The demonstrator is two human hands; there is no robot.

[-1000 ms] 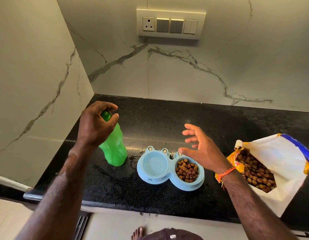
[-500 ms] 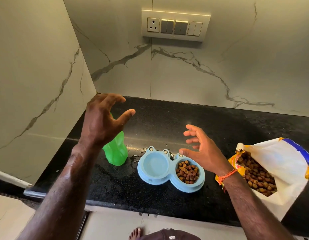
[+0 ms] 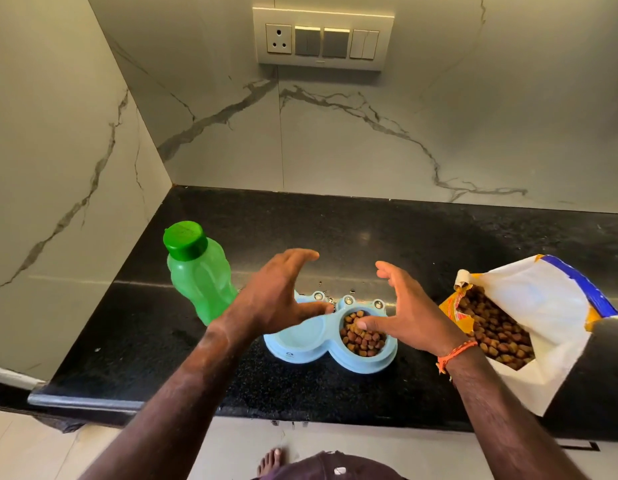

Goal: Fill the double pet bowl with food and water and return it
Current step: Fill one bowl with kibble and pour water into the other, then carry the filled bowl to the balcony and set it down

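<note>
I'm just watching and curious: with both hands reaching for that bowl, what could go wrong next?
Three risks, as guesses. The bowl seems to hold water on its left side, so a tilted lift could slop it into the kibble. The left hand is close to the bottle and might knock it. The open bag lies by the right hand near the counter edge; a bump could spill it.

I'm looking at a black granite countertop that is running into a corner between two marble-look walls with grey veins. A cream switch panel is sitting high on the back wall, showing one socket at its left end and rocker switches beside it. Small water splashes are glinting on the counter's left part. Below the counter edge, a light tiled floor is showing, and a bare foot is standing on it.
</note>
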